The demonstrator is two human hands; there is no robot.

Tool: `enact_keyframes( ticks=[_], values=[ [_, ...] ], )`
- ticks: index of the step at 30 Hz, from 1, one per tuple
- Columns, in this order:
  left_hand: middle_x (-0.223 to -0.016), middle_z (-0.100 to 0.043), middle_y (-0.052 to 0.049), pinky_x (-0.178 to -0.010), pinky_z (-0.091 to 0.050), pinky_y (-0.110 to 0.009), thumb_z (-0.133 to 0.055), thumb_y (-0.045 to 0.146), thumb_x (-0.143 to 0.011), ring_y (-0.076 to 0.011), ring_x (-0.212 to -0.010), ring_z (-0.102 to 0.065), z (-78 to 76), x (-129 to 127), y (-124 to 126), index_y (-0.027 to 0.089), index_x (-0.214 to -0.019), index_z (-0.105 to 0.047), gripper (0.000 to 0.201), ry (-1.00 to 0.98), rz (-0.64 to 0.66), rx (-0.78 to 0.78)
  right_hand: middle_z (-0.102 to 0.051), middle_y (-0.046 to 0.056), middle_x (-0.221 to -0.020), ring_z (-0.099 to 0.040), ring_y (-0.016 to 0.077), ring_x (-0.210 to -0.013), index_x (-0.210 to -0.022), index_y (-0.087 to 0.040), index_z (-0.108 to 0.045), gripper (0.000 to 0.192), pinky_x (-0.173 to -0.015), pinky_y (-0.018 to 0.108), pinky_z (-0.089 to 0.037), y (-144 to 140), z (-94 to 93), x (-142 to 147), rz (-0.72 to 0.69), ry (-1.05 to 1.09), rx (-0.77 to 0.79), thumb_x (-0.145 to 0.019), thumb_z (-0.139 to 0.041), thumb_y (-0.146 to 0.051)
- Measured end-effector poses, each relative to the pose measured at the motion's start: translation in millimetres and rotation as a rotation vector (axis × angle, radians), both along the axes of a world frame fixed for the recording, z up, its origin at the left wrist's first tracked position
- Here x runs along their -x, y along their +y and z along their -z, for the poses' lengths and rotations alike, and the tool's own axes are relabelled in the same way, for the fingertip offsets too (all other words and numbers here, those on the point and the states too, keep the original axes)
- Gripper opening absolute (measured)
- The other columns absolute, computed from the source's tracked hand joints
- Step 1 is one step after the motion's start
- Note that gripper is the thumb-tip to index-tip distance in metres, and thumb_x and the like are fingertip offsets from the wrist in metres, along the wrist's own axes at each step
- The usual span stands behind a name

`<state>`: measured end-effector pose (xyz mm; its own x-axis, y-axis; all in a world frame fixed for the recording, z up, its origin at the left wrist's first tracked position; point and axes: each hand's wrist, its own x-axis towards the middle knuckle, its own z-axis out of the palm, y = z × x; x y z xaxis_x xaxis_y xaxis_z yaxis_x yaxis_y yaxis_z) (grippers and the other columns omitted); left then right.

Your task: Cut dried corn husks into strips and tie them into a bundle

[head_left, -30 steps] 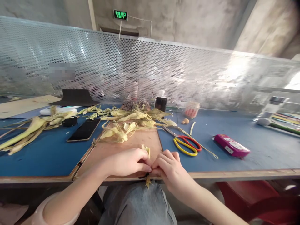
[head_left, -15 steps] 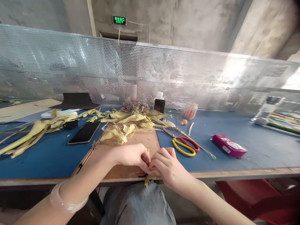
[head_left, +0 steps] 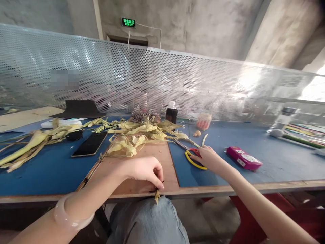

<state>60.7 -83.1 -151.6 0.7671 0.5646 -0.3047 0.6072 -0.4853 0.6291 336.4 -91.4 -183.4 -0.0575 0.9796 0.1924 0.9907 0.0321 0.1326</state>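
The left hand [head_left: 143,171] sits at the near edge of the brown board [head_left: 152,159], its fingers [head_left: 158,181] curled tight and pinched around a small folded husk piece [head_left: 157,196]. The yellowish tip of that piece pokes out below the fingertips and hangs just over the edge of the surface [head_left: 266,162], above a grey-clad knee [head_left: 148,220]. A pale bangle [head_left: 71,217] rings the wrist.

The right hand [head_left: 209,159] is stretched out well to the right of the left one, lying on the scissors [head_left: 194,156]. Its fingers are loosely bent over the red and yellow handle loops and touch them; whether they have actually closed on the handles cannot be told from here. The blades point away from the fingertips toward the heap of corn husks [head_left: 137,134] beyond the board.

Just past the right hand's knuckles lies a magenta box [head_left: 243,158]. Far beyond the left fingers a dark phone [head_left: 90,144] lies flat on the blue surface, with a small dark bottle [head_left: 171,113] behind the husks, near the perforated metal screen [head_left: 177,84].
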Motion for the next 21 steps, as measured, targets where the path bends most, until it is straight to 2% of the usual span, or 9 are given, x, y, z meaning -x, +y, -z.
enact_keyframes(
  ticks=[3,6,10,13,15,18,19,21],
  values=[
    [-0.073,-0.066,0.0,-0.054,-0.036,-0.021,-0.071,0.038,-0.064,-0.0125,-0.065,-0.055,-0.9,-2.0,1.5,0.018,-0.074,-0.068,0.023,0.02,0.004,-0.035,-0.058,0.007,-0.063,-0.054,0.018,-0.061,-0.061,-0.015,-0.058,0.042,-0.053,0.027,-0.032,6.2,-10.5,-2.8,0.02,0.073,0.173,-0.088,-0.045,-0.044],
    [-0.072,-0.066,0.0,-0.053,-0.036,-0.022,-0.069,0.039,-0.065,-0.0131,-0.066,-0.055,-2.9,-4.0,1.8,0.018,-0.075,-0.069,0.024,0.036,0.014,-0.054,-0.056,0.005,-0.057,-0.052,0.0157,-0.054,-0.057,-0.015,-0.056,0.032,-0.047,0.026,-0.027,11.2,-18.6,0.5,0.041,0.108,0.293,-0.08,-0.054,-0.038],
    [-0.072,-0.066,0.0,-0.053,-0.036,-0.021,-0.069,0.04,-0.066,-0.0132,-0.066,-0.056,-3.6,-3.9,1.3,0.018,-0.076,-0.069,0.024,0.029,0.005,-0.056,-0.06,0.007,-0.06,-0.055,0.016,-0.053,-0.056,-0.014,-0.057,0.017,-0.045,0.025,-0.029,9.5,-27.4,2.1,0.056,0.108,0.35,-0.068,-0.061,-0.025],
    [-0.073,-0.067,0.0,-0.053,-0.037,-0.02,-0.069,0.04,-0.066,-0.013,-0.066,-0.056,-1.7,-2.5,1.8,0.018,-0.078,-0.07,0.025,0.0,0.0,-0.05,-0.064,0.011,-0.069,-0.059,0.0196,-0.061,-0.064,-0.013,-0.06,0.012,-0.049,0.026,-0.033,-7.9,-30.1,-3.4,0.107,0.093,0.257,-0.071,-0.055,-0.022],
    [-0.074,-0.068,0.0,-0.054,-0.037,-0.02,-0.069,0.04,-0.066,-0.0132,-0.067,-0.057,0.2,-1.4,2.8,0.018,-0.078,-0.07,0.025,-0.021,0.0,-0.037,-0.065,0.012,-0.078,-0.061,0.0223,-0.068,-0.077,-0.013,-0.06,0.013,-0.054,0.026,-0.037,-29.2,-24.2,-9.0,0.169,0.104,0.06,-0.072,-0.055,-0.024],
    [-0.075,-0.068,-0.001,-0.055,-0.037,-0.02,-0.071,0.039,-0.065,-0.0134,-0.068,-0.057,3.3,0.6,5.4,0.018,-0.077,-0.07,0.025,-0.042,0.012,0.0,-0.067,0.01,-0.083,-0.062,0.0232,-0.072,-0.091,-0.016,-0.057,0.029,-0.059,0.028,-0.042,-73.0,0.6,-13.0,0.22,0.268,-0.157,-0.076,-0.055,-0.04],
    [-0.075,-0.068,-0.001,-0.055,-0.037,-0.02,-0.071,0.039,-0.064,-0.0132,-0.068,-0.057,4.1,1.5,6.7,0.018,-0.076,-0.07,0.024,-0.046,0.017,0.014,-0.066,0.008,-0.08,-0.062,0.0216,-0.068,-0.092,-0.017,-0.057,0.033,-0.059,0.028,-0.044,-89.4,12.2,-11.4,0.207,0.346,-0.172,-0.076,-0.054,-0.046],
    [-0.075,-0.068,-0.001,-0.055,-0.038,-0.02,-0.072,0.04,-0.064,-0.0127,-0.067,-0.056,5.3,3.3,9.6,0.018,-0.075,-0.07,0.024,-0.048,0.036,0.054,-0.063,0.003,-0.065,-0.059,0.0178,-0.057,-0.087,-0.019,-0.057,0.031,-0.053,0.025,-0.044,-122.0,36.5,-2.8,0.131,0.509,-0.096,-0.075,-0.055,-0.048]
  ],
)
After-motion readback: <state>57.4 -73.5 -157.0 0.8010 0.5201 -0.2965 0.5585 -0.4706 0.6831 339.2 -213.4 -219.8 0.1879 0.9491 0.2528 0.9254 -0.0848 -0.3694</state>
